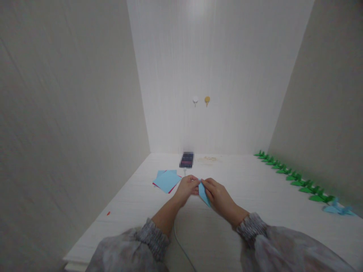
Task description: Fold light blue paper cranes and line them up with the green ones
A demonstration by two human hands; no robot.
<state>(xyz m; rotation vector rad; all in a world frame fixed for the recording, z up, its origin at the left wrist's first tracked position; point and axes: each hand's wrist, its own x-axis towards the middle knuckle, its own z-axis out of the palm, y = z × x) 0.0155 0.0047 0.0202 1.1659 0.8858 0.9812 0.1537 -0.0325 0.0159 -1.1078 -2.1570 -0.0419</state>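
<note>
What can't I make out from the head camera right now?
All in the head view:
- Folded blue paper: part of its folds, covered by the right hand.
- Left hand: whether its fingertips pinch the paper or just touch it; too small and blurred.
- Dark device: its screen, pixelated.
- Loose sheets: how many; the top one covers those beneath.
- Cable: its near end, cut off by the bottom edge.
</note>
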